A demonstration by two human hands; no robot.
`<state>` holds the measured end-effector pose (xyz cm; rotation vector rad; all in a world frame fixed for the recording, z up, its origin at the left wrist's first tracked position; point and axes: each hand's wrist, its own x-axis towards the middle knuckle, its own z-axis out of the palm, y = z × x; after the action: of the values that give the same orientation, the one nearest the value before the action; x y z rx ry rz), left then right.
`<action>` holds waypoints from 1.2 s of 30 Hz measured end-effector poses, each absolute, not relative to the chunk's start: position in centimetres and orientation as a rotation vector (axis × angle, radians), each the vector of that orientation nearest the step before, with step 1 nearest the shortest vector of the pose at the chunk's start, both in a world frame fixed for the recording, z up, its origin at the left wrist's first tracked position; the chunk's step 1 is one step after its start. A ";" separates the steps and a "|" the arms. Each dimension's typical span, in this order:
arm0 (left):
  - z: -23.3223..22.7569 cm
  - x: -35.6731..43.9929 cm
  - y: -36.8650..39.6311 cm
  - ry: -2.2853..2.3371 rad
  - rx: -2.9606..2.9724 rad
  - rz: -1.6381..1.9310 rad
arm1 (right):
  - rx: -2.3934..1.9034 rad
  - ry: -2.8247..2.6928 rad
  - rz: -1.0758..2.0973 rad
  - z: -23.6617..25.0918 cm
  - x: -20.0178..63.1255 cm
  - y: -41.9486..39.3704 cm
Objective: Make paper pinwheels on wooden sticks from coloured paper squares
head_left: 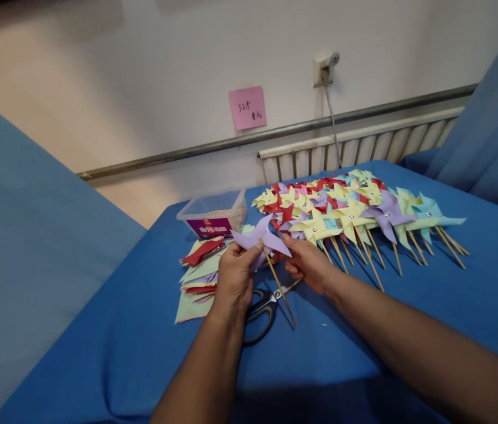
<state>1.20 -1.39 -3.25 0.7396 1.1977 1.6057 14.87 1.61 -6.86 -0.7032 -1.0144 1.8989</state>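
Note:
A lilac paper pinwheel (261,233) on a thin wooden stick is held above the table, its stick slanting down to the right. My left hand (236,268) is closed on it, the thumb pressed near the hub where the stick joins. From the other side my right hand (304,262) pinches the pinwheel's right blade, its other fingers curled; its fingertips are partly hidden behind the paper. Below the hands, black-handled scissors (261,312) lie on the blue cloth. Left of my left hand are stacked sheets and cut pieces of coloured paper (191,306).
Several rows of finished pinwheels (350,218) lie to the right, sticks pointing towards me. A clear plastic box (213,215) with a purple label stands behind the paper. Blue cloth (364,353) covers the table. Against the wall are a radiator (359,147) and a pipe (213,144).

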 end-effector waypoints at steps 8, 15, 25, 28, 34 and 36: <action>-2.9 1.0 -1.5 1.199 0.746 1.612 | -0.634 -1.207 1.950 -6.6 14.3 0.2; -3.0 0.5 -1.4 1.205 0.771 1.606 | -0.764 -1.275 1.863 -6.6 15.3 1.3; -3.4 0.4 -1.3 1.219 0.789 1.609 | -0.827 -1.317 1.803 -6.7 15.4 1.2; -3.4 0.4 -1.3 1.215 0.808 1.612 | -0.816 -1.309 1.810 -6.6 15.2 1.1; -3.4 0.7 -1.2 1.232 0.819 1.641 | -0.774 -1.256 1.859 -6.7 14.7 0.6; -3.3 0.8 -1.2 1.246 0.820 1.656 | -0.774 -1.244 1.867 -6.8 14.5 0.5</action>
<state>0.78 -1.19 -3.32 0.8196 1.2459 1.6563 14.48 0.51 -6.84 -0.7737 -1.2435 1.8670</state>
